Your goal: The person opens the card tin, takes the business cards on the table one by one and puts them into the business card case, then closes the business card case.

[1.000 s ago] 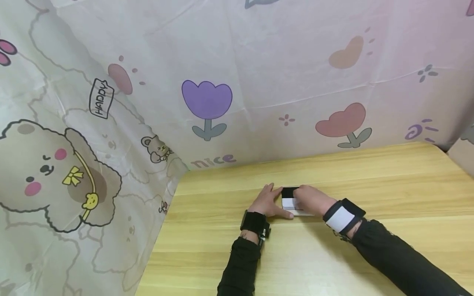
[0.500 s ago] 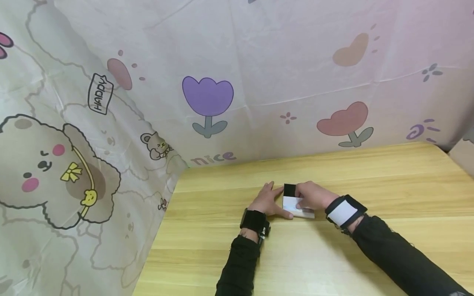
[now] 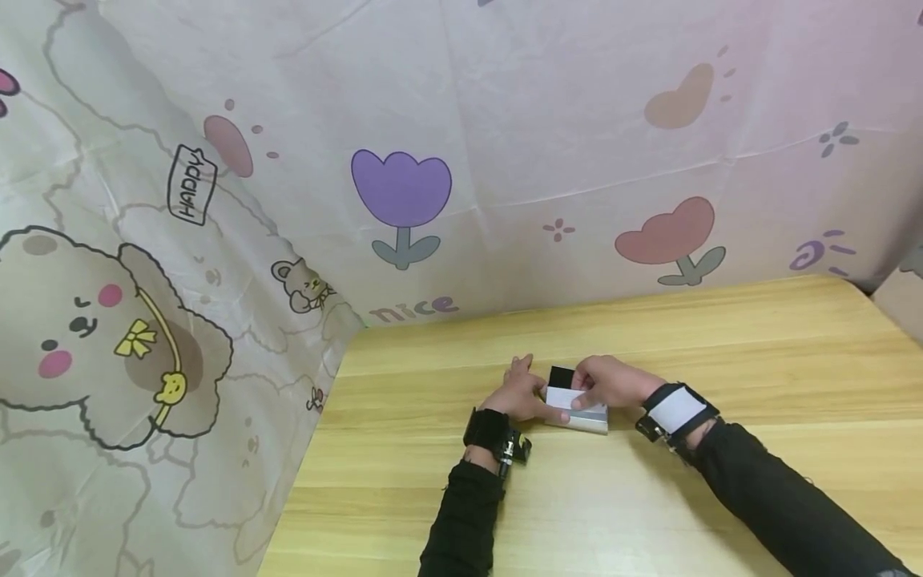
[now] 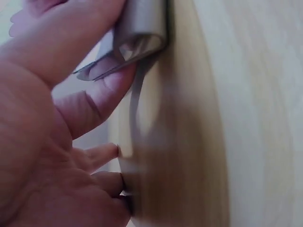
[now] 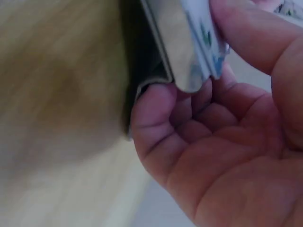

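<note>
Hands meet in the middle of our light wooden table here, both on the same thing: a small flat silver metal case with a white card-like sheet on top and a black patch at its far end. It's slightly tipped up off the table near the back, a bit left of centre.

Our left hand sits against the case's left side, thumb curled along the near edge and fingers spread toward the far side. In the left wrist view the thumb and a finger pinch the case's rounded metal edge.

Our right hand comes in from the right, fingers curled over the top, pinching the white sheet. The right wrist view shows the fingertips hooked under the case's corner and the thumb pressing from above.

Behind the table hangs a pale pink cartoon cloth with tulips and a bear.
</note>
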{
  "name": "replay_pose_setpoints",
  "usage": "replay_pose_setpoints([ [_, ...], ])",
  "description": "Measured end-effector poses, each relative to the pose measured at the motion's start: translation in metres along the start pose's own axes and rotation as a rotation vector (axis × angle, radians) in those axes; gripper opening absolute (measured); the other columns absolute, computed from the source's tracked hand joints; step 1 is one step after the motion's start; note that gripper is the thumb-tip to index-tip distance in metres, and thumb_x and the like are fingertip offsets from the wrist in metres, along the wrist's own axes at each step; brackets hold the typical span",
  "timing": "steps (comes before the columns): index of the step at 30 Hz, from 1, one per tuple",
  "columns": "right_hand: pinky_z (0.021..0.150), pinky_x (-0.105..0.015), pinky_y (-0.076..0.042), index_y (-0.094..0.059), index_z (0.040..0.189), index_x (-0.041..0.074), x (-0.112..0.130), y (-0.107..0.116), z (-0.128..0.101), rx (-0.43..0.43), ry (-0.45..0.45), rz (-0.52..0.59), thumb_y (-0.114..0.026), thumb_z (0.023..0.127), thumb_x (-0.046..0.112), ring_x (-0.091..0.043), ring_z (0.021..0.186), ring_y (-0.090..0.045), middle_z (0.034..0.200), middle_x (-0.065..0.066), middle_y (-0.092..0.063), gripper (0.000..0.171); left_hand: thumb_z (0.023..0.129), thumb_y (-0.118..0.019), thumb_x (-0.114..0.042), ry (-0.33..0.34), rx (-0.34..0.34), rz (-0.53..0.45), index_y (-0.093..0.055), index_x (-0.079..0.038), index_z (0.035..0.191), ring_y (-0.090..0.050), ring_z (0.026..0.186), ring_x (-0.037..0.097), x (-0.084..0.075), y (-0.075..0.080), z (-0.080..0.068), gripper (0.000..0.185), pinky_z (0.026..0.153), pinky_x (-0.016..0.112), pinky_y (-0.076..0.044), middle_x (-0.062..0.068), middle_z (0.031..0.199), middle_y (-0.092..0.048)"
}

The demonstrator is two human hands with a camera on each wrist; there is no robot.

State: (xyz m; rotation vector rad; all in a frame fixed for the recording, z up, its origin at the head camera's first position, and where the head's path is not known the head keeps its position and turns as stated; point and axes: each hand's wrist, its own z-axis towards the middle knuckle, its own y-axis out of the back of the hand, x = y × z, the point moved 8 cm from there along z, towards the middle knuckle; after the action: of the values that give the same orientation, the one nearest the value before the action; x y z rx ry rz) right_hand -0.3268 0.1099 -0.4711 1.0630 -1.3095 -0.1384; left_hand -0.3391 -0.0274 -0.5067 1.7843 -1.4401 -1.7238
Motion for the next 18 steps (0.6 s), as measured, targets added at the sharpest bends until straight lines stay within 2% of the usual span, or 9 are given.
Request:
replay_pose_setpoints([
  [7,0.074,-0.033,-0.052,-0.071,0.096,0.001,-0.015,0.006,0.004,0.046,0.012,0.166,-0.079,0.091,0.012,-0.019,0.081,-0.059,0.089,-0.005,-0.066,0.015,0.075,-0.094,-0.040,0.025,-0.030,-0.056,-0.062,-0.013,0.065,-0.006,0.158,0.040,0.002,0.002,0.000,0.044,0.123,0.060,-0.023,0.004,0.171,-0.021],
  [10,0.078,-0.035,-0.054,-0.071,0.103,-0.005,-0.025,0.013,0.005,0.018,-0.012,0.288,-0.077,0.092,0.011,-0.022,0.086,-0.062,0.094,-0.010,-0.069,0.020,0.075,-0.095,-0.039,0.028,-0.038,-0.063,-0.060,-0.011,0.064,-0.008,0.158,0.038,0.002,0.004,-0.003,0.046,0.123,0.058,-0.024,0.004,0.170,-0.023],
  [13,0.078,-0.036,-0.056,-0.067,0.113,-0.010,-0.038,0.029,0.001,-0.043,-0.072,0.390,-0.073,0.096,0.013,-0.024,0.088,-0.065,0.098,-0.013,-0.070,0.029,0.074,-0.096,-0.039,0.022,-0.035,-0.063,-0.061,-0.011,0.062,-0.004,0.159,0.036,0.001,0.005,-0.006,0.046,0.124,0.057,-0.020,0.004,0.170,-0.022],
  [16,0.075,-0.036,-0.058,-0.062,0.119,-0.014,-0.052,0.055,-0.010,-0.100,-0.132,0.385,-0.071,0.098,0.015,-0.023,0.085,-0.067,0.099,-0.014,-0.070,0.037,0.074,-0.096,-0.039,0.007,-0.023,-0.073,-0.061,-0.010,0.060,0.001,0.159,0.036,0.000,0.005,-0.008,0.047,0.125,0.058,-0.016,0.004,0.171,-0.020],
  [18,0.072,-0.034,-0.058,-0.062,0.118,-0.016,-0.063,0.075,-0.022,-0.117,-0.170,0.322,-0.071,0.098,0.016,-0.022,0.084,-0.066,0.098,-0.013,-0.070,0.039,0.075,-0.095,-0.040,0.002,-0.017,-0.071,-0.060,-0.011,0.059,0.003,0.159,0.037,0.000,0.004,-0.008,0.048,0.125,0.059,-0.015,0.003,0.172,-0.019],
])
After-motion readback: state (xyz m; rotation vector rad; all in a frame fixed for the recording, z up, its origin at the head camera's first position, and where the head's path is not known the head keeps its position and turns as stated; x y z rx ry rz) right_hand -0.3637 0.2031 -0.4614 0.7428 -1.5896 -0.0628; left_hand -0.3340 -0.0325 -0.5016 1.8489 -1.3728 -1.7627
